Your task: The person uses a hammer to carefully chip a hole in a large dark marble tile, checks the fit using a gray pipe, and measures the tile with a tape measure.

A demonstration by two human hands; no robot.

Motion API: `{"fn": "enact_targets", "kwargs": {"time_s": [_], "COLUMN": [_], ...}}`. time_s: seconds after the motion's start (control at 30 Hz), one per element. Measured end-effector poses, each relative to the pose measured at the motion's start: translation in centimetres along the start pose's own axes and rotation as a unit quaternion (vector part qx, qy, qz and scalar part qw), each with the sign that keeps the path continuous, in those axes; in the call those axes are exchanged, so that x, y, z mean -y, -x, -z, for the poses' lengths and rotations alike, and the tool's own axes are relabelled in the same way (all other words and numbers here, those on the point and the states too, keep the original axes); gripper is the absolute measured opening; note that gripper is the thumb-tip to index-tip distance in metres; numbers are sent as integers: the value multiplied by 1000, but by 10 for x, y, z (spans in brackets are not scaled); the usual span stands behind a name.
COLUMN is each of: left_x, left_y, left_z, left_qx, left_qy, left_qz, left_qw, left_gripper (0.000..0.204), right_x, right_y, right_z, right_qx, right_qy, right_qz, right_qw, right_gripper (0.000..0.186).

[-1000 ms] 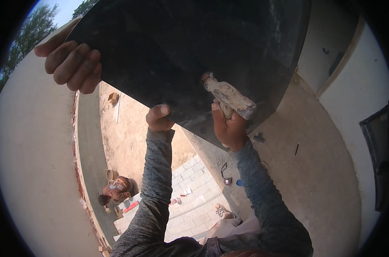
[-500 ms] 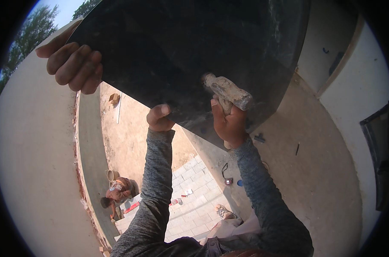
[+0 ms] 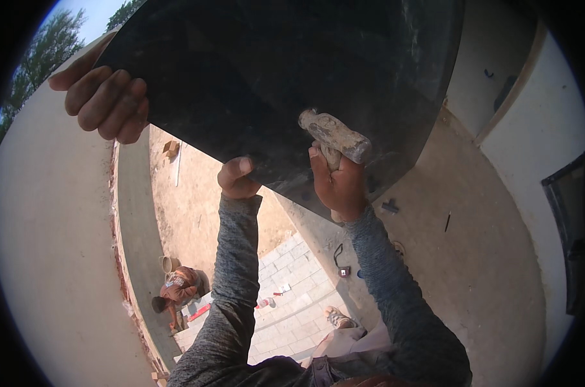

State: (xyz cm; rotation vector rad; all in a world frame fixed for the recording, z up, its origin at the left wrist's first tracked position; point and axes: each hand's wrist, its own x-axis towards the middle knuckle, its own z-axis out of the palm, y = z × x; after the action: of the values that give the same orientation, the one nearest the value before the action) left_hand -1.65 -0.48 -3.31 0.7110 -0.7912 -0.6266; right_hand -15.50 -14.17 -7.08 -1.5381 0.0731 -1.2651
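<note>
A large dark, flat stone-like slab [image 3: 253,71] fills the upper middle, tilted, with a straight lower-left edge. My left hand [image 3: 239,178] grips that edge, its thumb on the near face and its fingers hidden behind. In my right hand [image 3: 341,186] is a hammer [image 3: 334,133], its worn head crusted with dried mortar. The hammer head is in front of the slab's lower part; whether it touches the face I cannot tell. Most of the handle is hidden by my closed fingers. Another person's hand [image 3: 108,106] holds the slab's left corner.
Below left, a person [image 3: 181,287] crouches by light paving [image 3: 292,284] with a red tool [image 3: 199,312]. A tape-like device with a strap [image 3: 344,271], a dark bracket [image 3: 390,206] and a thin dark rod [image 3: 447,223] lie on the floor. Pale walls [image 3: 47,232] flank both sides.
My right hand and the hammer have shifted slightly left. The slab, with my left hand and the other person's hand on it, has moved a little left.
</note>
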Motion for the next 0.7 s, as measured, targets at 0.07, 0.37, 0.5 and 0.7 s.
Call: {"fn": "enact_targets", "kwargs": {"time_s": [0.07,0.37,0.5,0.7], "left_x": [2,3,3,2], "left_y": [-1,-1,0,-1], "left_z": [1,4,1,1], "left_qx": [1,15,3,5], "left_qy": [-10,1,8,10], "left_qz": [-5,-4,-18,-14], "left_qw": [1000,1000,1000,1000], "left_gripper": [70,69,68,67], "right_x": [-6,-6,1,-8], "right_y": [1,1,8,0], "right_z": [2,-1,2,0], "right_qx": [-6,-16,2,-6], "right_qy": [1,0,-21,1], "right_qz": [-18,-7,-24,10], "right_qw": [1000,1000,999,1000], "right_gripper": [19,22,22,21]}}
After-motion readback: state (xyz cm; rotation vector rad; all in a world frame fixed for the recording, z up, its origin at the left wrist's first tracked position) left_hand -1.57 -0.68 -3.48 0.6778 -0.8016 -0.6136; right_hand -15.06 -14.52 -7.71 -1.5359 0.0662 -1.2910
